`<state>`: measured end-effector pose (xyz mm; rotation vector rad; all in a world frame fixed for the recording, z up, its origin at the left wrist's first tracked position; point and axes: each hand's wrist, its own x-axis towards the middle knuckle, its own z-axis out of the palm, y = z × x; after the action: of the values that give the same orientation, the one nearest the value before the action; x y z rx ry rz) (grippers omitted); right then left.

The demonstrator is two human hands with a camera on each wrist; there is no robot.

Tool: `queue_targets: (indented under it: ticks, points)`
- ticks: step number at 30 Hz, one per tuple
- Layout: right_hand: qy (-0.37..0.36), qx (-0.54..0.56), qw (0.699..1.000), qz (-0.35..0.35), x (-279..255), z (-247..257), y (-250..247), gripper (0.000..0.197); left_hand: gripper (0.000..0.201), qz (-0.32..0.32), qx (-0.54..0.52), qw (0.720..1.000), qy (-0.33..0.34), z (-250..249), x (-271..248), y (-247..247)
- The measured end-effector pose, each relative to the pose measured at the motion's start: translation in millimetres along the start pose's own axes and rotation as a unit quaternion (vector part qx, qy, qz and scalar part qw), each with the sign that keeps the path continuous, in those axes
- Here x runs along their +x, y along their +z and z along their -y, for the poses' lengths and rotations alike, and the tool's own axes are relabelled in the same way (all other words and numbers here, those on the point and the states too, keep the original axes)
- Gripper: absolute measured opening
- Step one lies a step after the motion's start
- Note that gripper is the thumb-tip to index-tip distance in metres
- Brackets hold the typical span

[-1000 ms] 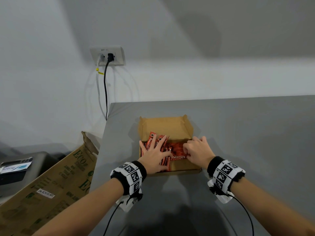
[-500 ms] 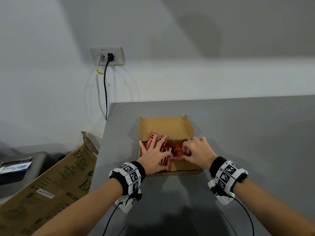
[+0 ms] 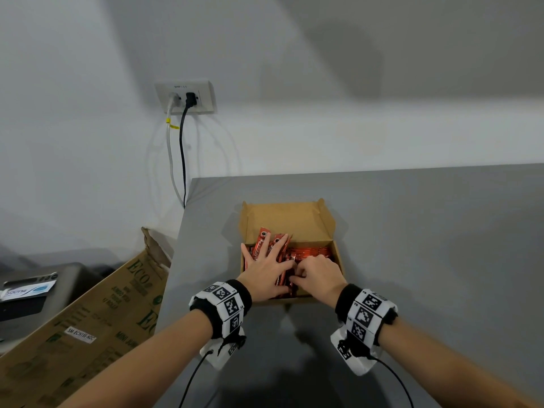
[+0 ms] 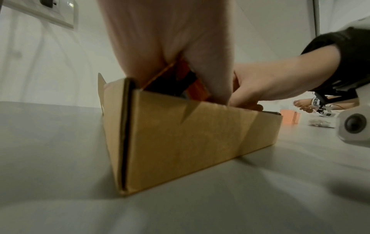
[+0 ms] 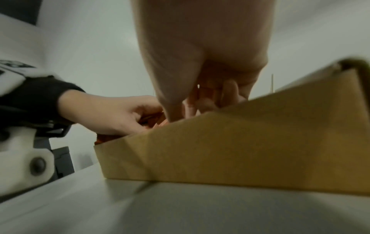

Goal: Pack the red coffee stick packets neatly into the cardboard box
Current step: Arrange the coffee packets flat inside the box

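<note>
An open cardboard box (image 3: 285,219) sits on the grey table (image 3: 426,245), holding several red coffee stick packets (image 3: 312,252). My left hand (image 3: 268,257) lies flat with fingers spread, pressing on the packets in the left half, some of which stick up tilted against the back wall. My right hand (image 3: 298,276) is beside it at the box's near middle, fingers curled down and pinching packet ends. The left wrist view shows the box wall (image 4: 200,142) and a red packet (image 4: 198,88) under my left hand (image 4: 170,47). In the right wrist view, curled fingers (image 5: 226,91) reach behind the box wall (image 5: 240,142).
The table's left edge (image 3: 176,260) runs close to the box. Beyond it leans a large printed carton (image 3: 88,319), next to a grey device (image 3: 29,295). A wall socket (image 3: 185,97) with two cables is behind. Another person's hand (image 4: 304,106) shows far off.
My right hand has slid left and nearer across the packets until it meets the left hand, its fingers curling tighter. The left hand has stayed pressed in place.
</note>
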<state>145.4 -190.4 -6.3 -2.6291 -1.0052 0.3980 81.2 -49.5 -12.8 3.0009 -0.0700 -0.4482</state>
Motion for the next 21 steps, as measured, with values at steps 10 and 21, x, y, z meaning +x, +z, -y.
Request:
queue_targets:
  ticks: [10,21]
  points:
    - [0.056,0.118,0.991,-0.025,-4,-9,5,0.010,0.064,-0.006,-0.022,1.000,0.004,1,1,0]
    - [0.058,0.216,0.962,-0.154,-20,-49,-22,0.021,0.095,-0.078,-0.097,0.992,-0.009,3,-1,5]
